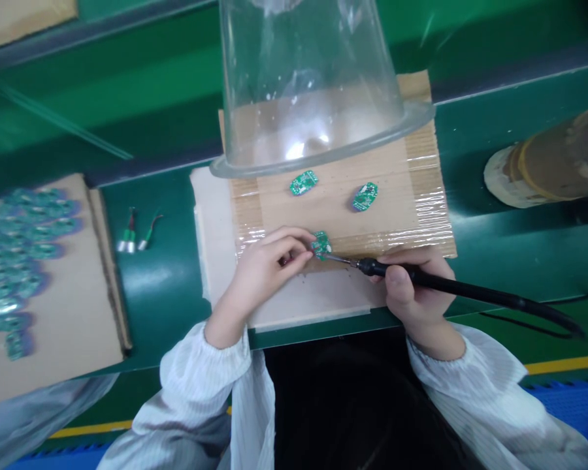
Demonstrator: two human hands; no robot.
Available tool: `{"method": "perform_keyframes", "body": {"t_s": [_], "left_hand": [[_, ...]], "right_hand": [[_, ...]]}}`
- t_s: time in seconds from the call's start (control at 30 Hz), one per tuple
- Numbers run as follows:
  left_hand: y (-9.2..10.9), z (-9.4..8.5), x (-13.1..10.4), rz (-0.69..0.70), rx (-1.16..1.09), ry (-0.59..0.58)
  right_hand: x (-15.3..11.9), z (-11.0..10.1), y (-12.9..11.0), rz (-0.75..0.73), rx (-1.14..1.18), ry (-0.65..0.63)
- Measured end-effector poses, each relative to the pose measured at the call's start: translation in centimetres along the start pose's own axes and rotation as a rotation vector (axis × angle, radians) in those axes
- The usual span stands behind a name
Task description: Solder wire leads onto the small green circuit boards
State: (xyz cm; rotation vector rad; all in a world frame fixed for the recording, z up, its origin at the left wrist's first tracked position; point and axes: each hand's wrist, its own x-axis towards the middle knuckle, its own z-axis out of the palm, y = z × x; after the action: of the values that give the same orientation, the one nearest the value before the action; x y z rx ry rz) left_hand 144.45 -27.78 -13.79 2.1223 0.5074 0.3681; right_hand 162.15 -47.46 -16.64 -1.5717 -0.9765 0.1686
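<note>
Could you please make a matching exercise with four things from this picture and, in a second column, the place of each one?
Things:
1. soldering iron
2. small green board
3. clear plastic hood
4. loose wire pieces

Places:
A. on the green bench, left of the cardboard pad
B. in the right hand
C. at the left hand fingertips
D. above the far end of the cardboard pad

Pairs: 1-B, 2-C, 3-D, 4-A

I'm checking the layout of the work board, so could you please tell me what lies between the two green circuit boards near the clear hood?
In the head view, only bare film-wrapped cardboard lies between the left board and the right board.
</note>
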Motion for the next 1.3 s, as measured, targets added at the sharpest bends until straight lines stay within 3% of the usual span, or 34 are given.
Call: {"method": "perform_keyframes", "body": {"t_s": [0.33, 0.43, 0.53, 0.6, 0.67, 0.8, 0.97, 1.03, 1.1, 1.17, 1.2, 1.3], "left_hand": [[0.1, 0.2, 0.1, -0.025, -0.005, 0.015], [0.1, 0.2, 0.1, -0.029, -0.019, 0.013], [0.1, 0.2, 0.2, -0.035, -0.022, 0.009], [0.1, 0.2, 0.2, -0.031, -0.027, 0.009], [0.0, 0.2, 0.1, -0.015, -0.04, 0.004], [-0.5, -0.8, -0.2, 0.012, -0.023, -0.001], [-1.7, -4.3, -1.2, -0.031, 0.148, 0.072], [-1.9, -5.7, -1.9, -0.059, 0.237, 0.173], [-1.7, -6.3, -2.6, -0.091, 0.286, 0.378], [-1.1, -5.8, -3.1, -0.132, 0.211, 0.518], [-0.6, -5.1, -3.2, -0.162, 0.119, 0.509], [0.7, -2.1, -2.9, -0.301, -0.241, 0.267]], "right_hand": [[0.2, 0.0, -0.2, -0.017, 0.013, -0.013], [0.5, 0.5, -0.3, -0.002, 0.101, 0.078], [1.4, 0.9, -0.6, 0.02, 0.247, 0.261], [2.3, 0.7, -1.0, 0.036, 0.325, 0.289], [3.6, 0.2, -1.4, 0.053, 0.284, 0.185], [6.7, -0.7, -1.4, -0.055, -0.148, -0.116], [8.8, 0.5, 1.0, -0.21, -0.37, -0.378], [8.3, 1.0, 1.4, -0.234, -0.416, -0.433], [7.2, 0.9, 1.1, -0.245, -0.418, -0.484], [5.9, 0.7, 0.2, -0.237, -0.382, -0.527], [5.3, 0.6, -0.3, -0.23, -0.376, -0.534], [3.7, 1.3, -1.4, -0.196, -0.426, -0.45]]}}
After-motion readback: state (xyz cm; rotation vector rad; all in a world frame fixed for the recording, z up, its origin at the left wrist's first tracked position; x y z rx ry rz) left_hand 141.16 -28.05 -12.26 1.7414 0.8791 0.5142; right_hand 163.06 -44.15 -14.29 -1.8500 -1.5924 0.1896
